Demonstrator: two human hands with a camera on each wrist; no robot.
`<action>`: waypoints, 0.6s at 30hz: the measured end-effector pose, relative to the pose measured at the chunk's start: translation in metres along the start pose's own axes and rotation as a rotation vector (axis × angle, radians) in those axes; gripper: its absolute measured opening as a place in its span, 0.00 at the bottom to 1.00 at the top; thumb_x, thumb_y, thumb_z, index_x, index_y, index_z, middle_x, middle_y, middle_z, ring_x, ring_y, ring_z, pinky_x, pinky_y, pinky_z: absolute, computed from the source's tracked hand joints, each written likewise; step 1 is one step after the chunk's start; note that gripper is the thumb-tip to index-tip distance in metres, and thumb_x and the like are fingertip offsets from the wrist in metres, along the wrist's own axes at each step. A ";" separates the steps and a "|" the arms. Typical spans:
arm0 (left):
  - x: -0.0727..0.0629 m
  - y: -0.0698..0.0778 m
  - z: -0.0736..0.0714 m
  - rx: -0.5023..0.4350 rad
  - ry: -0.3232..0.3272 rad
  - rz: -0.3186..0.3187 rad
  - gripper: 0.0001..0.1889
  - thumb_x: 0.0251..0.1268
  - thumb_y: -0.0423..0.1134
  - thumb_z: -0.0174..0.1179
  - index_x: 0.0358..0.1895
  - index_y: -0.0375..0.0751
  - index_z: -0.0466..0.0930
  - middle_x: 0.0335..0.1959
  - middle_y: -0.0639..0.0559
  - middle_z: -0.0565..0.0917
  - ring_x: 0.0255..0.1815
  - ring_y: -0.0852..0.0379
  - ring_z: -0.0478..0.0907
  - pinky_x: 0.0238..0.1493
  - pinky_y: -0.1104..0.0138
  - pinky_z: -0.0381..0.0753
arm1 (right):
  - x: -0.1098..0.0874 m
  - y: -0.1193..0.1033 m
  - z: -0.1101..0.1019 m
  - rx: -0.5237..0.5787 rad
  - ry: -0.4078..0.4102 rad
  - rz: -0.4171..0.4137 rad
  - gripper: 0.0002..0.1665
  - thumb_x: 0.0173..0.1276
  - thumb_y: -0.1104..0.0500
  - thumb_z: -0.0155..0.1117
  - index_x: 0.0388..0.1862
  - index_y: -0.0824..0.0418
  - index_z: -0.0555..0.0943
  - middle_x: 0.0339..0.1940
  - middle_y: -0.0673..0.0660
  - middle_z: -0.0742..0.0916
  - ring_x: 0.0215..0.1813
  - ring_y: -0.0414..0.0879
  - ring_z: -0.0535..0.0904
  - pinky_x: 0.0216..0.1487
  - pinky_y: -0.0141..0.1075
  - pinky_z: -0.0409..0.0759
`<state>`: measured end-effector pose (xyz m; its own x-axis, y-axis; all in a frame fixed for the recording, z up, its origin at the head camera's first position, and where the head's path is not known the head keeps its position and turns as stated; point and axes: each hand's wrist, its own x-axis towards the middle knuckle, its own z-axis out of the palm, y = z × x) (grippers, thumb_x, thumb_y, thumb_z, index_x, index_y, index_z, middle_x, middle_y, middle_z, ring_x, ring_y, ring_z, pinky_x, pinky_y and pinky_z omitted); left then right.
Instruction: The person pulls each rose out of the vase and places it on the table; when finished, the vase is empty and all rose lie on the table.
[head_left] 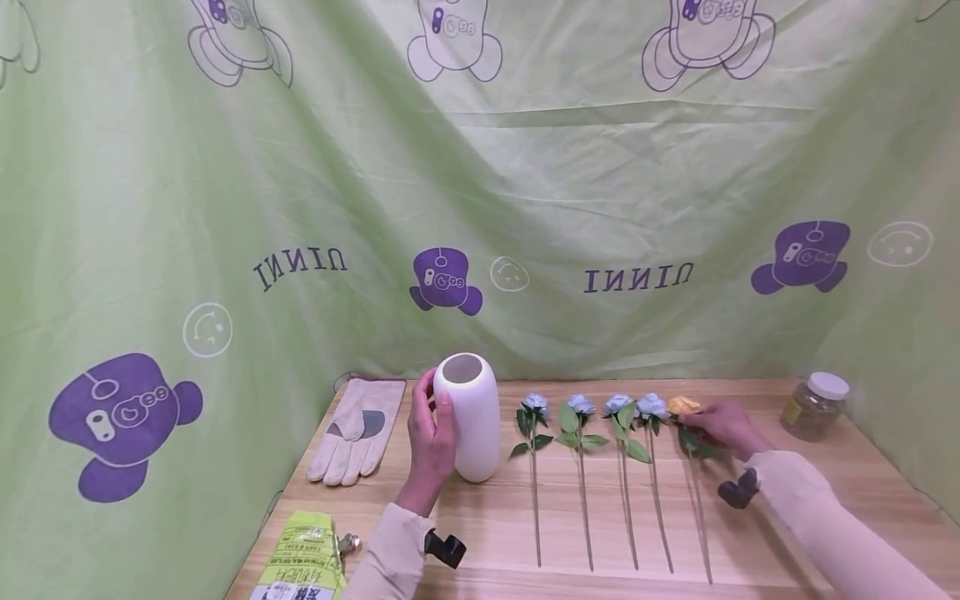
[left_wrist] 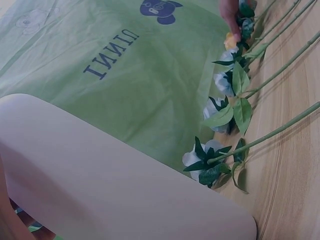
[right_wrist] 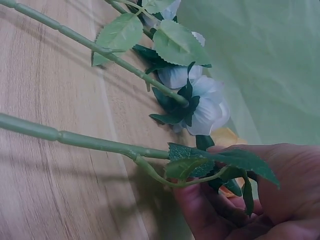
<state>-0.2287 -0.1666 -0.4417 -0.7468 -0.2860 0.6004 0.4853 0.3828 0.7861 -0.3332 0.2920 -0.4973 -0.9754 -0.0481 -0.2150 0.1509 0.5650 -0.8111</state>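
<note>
A tall white vase (head_left: pixel 477 425) stands upright on the table, and my left hand (head_left: pixel 432 433) holds it round its left side, thumb toward the front. In the left wrist view the vase (left_wrist: pixel 115 175) fills the lower left. At the right end of a row of artificial flowers, my right hand (head_left: pixel 726 427) pinches an orange rose (head_left: pixel 683 406) just below its bloom. The right wrist view shows the fingers (right_wrist: pixel 200 210) round the stem top behind green leaves (right_wrist: pixel 220 162). Several blue roses (head_left: pixel 581 405) lie side by side between the hands, stems pointing toward me.
A pair of work gloves (head_left: pixel 356 437) lies at the back left. Nearer on that side are a green-yellow fertilizer bag (head_left: pixel 303 554) and a small metal object (head_left: pixel 348 543). A lidded jar (head_left: pixel 814 408) stands at the back right. A green curtain (head_left: pixel 525 183) hangs behind the table.
</note>
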 end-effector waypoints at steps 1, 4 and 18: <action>0.000 0.000 0.000 0.001 -0.002 -0.003 0.23 0.78 0.41 0.47 0.71 0.41 0.65 0.61 0.41 0.78 0.58 0.47 0.78 0.56 0.52 0.81 | 0.001 0.000 0.001 0.000 0.002 0.002 0.16 0.68 0.56 0.67 0.30 0.70 0.84 0.19 0.48 0.84 0.21 0.38 0.75 0.24 0.30 0.77; 0.001 0.001 0.000 0.000 -0.008 -0.011 0.23 0.78 0.41 0.47 0.71 0.41 0.64 0.61 0.40 0.78 0.58 0.47 0.78 0.56 0.51 0.81 | 0.001 -0.001 0.003 -0.019 0.002 -0.004 0.16 0.68 0.56 0.66 0.30 0.70 0.84 0.19 0.49 0.83 0.22 0.39 0.76 0.25 0.31 0.78; 0.001 -0.003 0.003 -0.001 -0.009 -0.004 0.23 0.78 0.41 0.46 0.71 0.41 0.64 0.61 0.40 0.78 0.57 0.45 0.79 0.55 0.52 0.82 | 0.001 0.003 0.003 -0.080 0.016 0.000 0.20 0.67 0.53 0.66 0.31 0.72 0.85 0.21 0.51 0.84 0.25 0.42 0.77 0.29 0.33 0.78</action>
<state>-0.2320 -0.1654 -0.4442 -0.7527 -0.2800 0.5958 0.4825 0.3811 0.7887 -0.3330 0.2913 -0.5010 -0.9779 -0.0353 -0.2059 0.1384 0.6289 -0.7651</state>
